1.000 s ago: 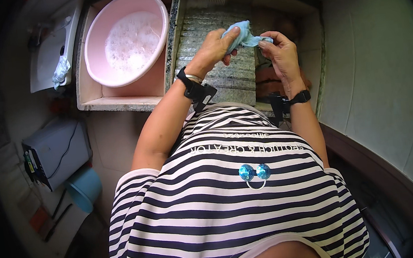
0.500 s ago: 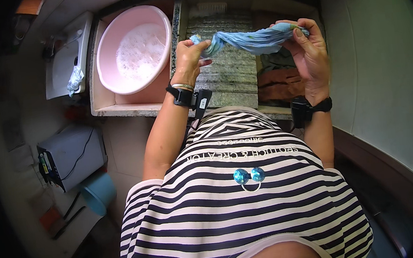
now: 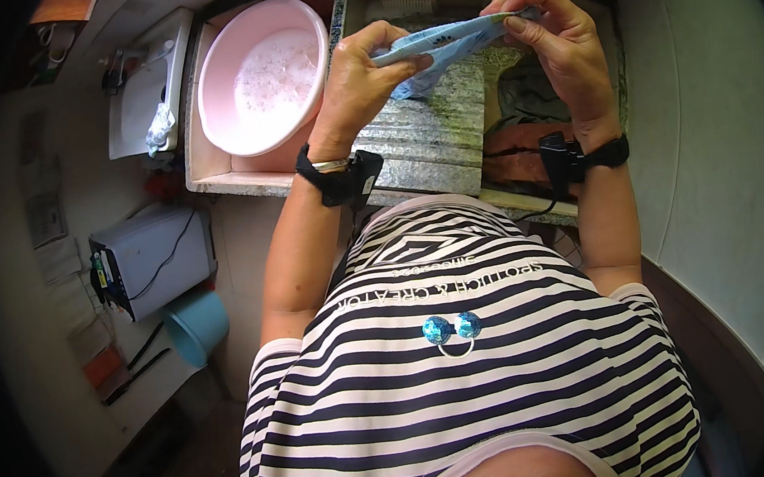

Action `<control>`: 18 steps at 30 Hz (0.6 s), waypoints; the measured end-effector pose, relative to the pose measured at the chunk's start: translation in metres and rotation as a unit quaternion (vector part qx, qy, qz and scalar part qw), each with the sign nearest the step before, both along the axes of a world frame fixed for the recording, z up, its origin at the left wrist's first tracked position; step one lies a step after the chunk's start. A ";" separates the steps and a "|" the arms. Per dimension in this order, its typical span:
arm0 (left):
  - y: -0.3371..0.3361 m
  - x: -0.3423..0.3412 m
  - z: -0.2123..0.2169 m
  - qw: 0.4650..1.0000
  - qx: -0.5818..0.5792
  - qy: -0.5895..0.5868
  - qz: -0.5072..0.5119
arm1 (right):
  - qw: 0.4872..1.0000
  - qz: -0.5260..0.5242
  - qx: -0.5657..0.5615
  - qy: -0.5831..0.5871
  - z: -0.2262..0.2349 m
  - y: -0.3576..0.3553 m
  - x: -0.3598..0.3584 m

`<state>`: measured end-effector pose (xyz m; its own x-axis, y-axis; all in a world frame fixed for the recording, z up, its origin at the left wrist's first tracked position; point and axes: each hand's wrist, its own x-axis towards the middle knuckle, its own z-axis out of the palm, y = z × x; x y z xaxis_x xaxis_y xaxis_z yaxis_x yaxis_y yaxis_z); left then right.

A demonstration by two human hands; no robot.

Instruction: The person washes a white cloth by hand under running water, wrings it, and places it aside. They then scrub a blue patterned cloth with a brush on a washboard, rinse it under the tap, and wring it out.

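A light blue patterned cloth (image 3: pixel 449 44) is stretched between my two hands, its top edge drawn fairly straight and a fold hanging below. My left hand (image 3: pixel 366 74) grips its left end between thumb and fingers. At the other end, my right hand (image 3: pixel 556 27) pinches a corner, held slightly higher. Beneath the cloth lies a ridged stone washboard slab (image 3: pixel 424 148), with the cloth held above it. What kind of cloth piece it is, I cannot tell.
Left of the slab, a pink basin (image 3: pixel 219 116) with sudsy water stands tilted in a sink bay. Dark and brown wet fabric (image 3: pixel 520 155) lies in the right bay. A white brush (image 3: pixel 407 4) rests behind the slab. Farther left are a small white sink (image 3: pixel 128 124) and a teal bucket (image 3: pixel 199 327).
The cloth has gone from a twisted, bunched strip to a spread piece with a straight upper edge. Both hands have moved up and away from me, and my left hand has shifted slightly right.
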<state>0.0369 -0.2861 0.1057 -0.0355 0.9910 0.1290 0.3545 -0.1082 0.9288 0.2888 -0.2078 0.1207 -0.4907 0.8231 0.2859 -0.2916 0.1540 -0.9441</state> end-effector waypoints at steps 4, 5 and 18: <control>0.000 -0.005 0.026 0.999 0.015 -0.044 0.007 | 1.000 -0.023 0.021 -0.002 -0.006 0.016 0.016; 0.003 -0.002 0.038 0.994 0.030 -0.108 -0.001 | 1.000 -0.011 0.010 0.021 -0.004 0.019 0.017; 0.020 0.008 0.057 0.993 0.014 0.112 0.036 | 0.991 -0.004 -0.117 0.070 -0.022 0.031 0.008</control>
